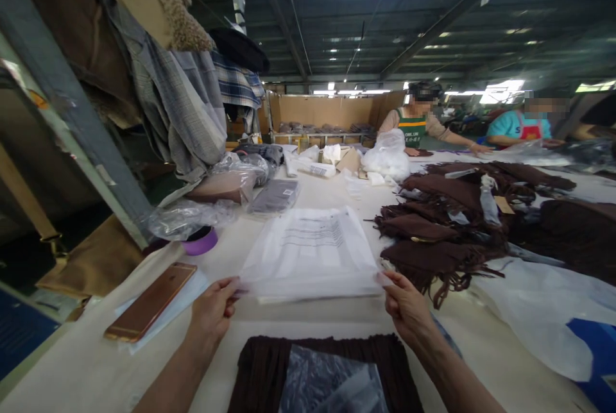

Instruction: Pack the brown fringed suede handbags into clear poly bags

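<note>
A translucent white plastic bag (pixel 312 285) is stretched between my two hands above the table. My left hand (pixel 215 307) pinches its near left corner, and my right hand (pixel 402 301) pinches the near right one. Lines of print show on or through the bag's far part; I cannot tell whether they belong to the bag or to a sheet beneath. Closer to me lies a folded dark brown fabric piece (pixel 255 374) with a clear plastic packet (pixel 332 381) on top. Fringed dark brown fabric items (pixel 433 259) are heaped beyond my right hand.
On the left lie a phone (pixel 151 301), a purple tape roll (pixel 199 243) and plastic-wrapped items (pixel 221 185). A metal post (pixel 77 99) and hanging clothes (pixel 168 92) stand close by. Crumpled plastic (pixel 387 156) lies farther back. Two people work across the table. A large plastic bag (pixel 543 310) covers the right side.
</note>
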A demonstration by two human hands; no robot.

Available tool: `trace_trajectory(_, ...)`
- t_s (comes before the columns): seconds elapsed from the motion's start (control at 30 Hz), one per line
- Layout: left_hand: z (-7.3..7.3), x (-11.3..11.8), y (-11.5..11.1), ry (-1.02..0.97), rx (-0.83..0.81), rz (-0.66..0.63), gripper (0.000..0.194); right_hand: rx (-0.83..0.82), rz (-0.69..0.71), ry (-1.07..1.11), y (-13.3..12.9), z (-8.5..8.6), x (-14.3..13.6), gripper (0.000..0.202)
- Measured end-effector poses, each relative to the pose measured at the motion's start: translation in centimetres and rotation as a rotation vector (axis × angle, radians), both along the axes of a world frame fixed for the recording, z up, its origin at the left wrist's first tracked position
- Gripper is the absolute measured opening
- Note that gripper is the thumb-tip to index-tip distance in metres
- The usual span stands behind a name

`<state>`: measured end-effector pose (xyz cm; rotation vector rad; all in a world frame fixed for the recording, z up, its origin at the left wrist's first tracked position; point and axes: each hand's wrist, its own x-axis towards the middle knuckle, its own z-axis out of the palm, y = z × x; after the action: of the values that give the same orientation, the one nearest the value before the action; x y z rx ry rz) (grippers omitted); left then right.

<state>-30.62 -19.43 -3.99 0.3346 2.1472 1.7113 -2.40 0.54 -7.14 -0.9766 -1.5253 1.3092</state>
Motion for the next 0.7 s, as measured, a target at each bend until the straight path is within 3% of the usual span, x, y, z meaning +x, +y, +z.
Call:
trace_trajectory(0.17, -0.4, 0.6, 0.8, -0.198, 0.244, 0.055, 0.018, -0.162, 0.109, 0.158, -0.1, 0.5, 1.0, 0.036)
trace_trajectory(0.3, -1.1, 1.4, 0.2, -0.193, 0.265, -0.025, 0.023, -0.232, 0.174, 0.085, -0.7, 0.5, 2.2, 0.038)
trace_trajectory(0.43, -1.9, 2.7, -1.7, -0.076, 0.088, -0.149, 0.023, -0.019, 0.223, -0.329, -2.2, 0.1, 3.5, 0.038)
trace_trajectory(0.57, -2.6, 4.1, -4.0, 0.233, -0.197, -0.307, 0.029, 0.21, 0.227, -0.598, -4.4, -0.5, 4.8, 0.041)
trace_trajectory(0.7, -3.3, 5.6, -5.5, 0.322, -0.374, -0.221, 0.041, 0.233, 0.167, -0.631, -6.0, -1.3, 6.1, 0.031)
